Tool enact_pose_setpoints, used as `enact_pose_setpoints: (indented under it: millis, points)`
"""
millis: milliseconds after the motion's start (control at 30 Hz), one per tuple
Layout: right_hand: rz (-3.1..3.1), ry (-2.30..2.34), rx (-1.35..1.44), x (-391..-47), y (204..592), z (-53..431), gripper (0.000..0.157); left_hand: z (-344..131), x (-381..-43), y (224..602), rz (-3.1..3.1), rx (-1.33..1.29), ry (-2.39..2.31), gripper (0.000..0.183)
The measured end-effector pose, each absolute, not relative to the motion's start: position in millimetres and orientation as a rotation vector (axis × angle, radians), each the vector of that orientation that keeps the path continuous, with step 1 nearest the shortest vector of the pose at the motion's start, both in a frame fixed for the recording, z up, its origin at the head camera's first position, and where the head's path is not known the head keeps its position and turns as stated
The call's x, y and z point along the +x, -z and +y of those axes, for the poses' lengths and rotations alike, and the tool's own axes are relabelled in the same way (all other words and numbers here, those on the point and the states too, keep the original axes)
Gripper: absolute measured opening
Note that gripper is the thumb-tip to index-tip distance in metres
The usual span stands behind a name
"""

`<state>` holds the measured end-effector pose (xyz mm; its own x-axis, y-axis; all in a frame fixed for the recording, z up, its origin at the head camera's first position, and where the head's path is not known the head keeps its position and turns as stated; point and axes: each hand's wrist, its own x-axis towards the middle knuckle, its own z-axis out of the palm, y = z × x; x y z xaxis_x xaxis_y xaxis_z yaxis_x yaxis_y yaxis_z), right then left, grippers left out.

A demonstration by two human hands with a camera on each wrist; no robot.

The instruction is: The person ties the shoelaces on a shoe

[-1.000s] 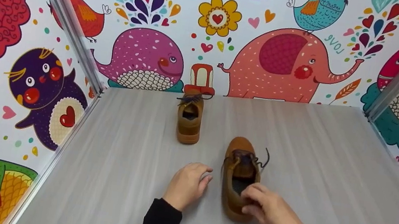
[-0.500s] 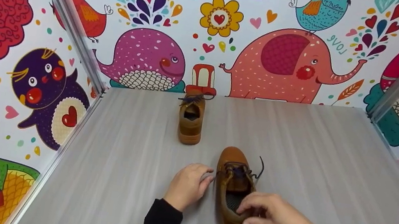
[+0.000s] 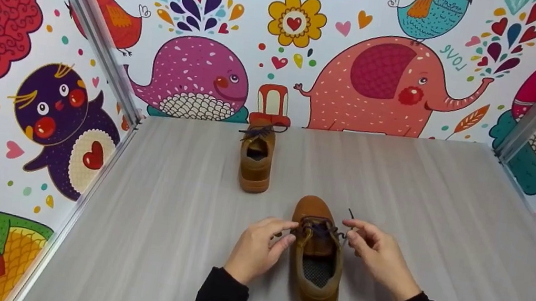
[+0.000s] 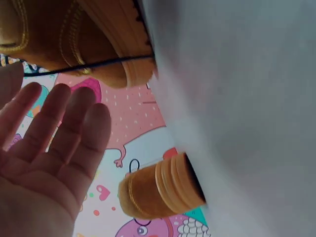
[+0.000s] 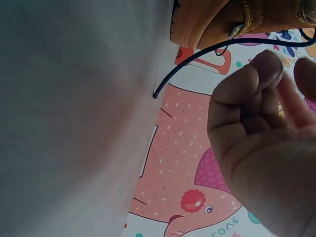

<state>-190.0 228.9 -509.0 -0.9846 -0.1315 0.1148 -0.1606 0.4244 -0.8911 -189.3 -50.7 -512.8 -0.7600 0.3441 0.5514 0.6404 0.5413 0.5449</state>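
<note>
A brown leather shoe [image 3: 313, 279] with a dark shoelace [image 3: 318, 227] stands on the tabletop, its toe pointing away from me. My left hand [image 3: 260, 247] is beside its left side, with index finger and thumb parted close to the lacing. In the left wrist view the other fingers [image 4: 74, 123] are extended, and a strand of shoelace [image 4: 113, 61] runs past them. My right hand [image 3: 382, 255] is at the shoe's right side, thumb and index fingertip apart beside the free lace end [image 3: 350, 213]. In the right wrist view, the shoelace [image 5: 197, 53] curves past the bent fingers.
A second brown shoe [image 3: 255, 164] stands farther back, by the rear wall. Printed panels with cartoon animals [image 3: 377, 92] enclose the grey wood-grain tabletop [image 3: 167, 220], with metal posts [image 3: 90, 23] at the corners.
The shoe has come nearer to me. My right hand has left its heel collar and moved forward to the free lace end; my left hand has shifted slightly right, towards the lacing.
</note>
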Motion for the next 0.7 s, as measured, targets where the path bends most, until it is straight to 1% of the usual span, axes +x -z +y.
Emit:
enact_pose_setpoints:
  millis: [133, 233, 433, 700]
  points:
    - [-2.668, -1.613, 0.345, -189.1, 511.0, 225.4, 0.022, -47.4, -188.7, 512.0, -2.383, -0.828, 1.100, 0.016]
    - [-2.649, -1.593, 0.379, -188.3, 512.0, 224.0, 0.020, -47.1, -188.1, 511.9, -2.376, -0.824, 1.097, 0.012]
    - [-2.624, -1.598, 0.345, -188.6, 514.1, 224.3, 0.017, -50.6, -189.5, 511.8, -2.355, -0.812, 1.090, 0.012]
    - [-2.617, -1.605, 0.382, -188.9, 512.5, 226.3, 0.018, -58.3, -191.8, 511.6, -2.335, -0.790, 1.125, 0.011]
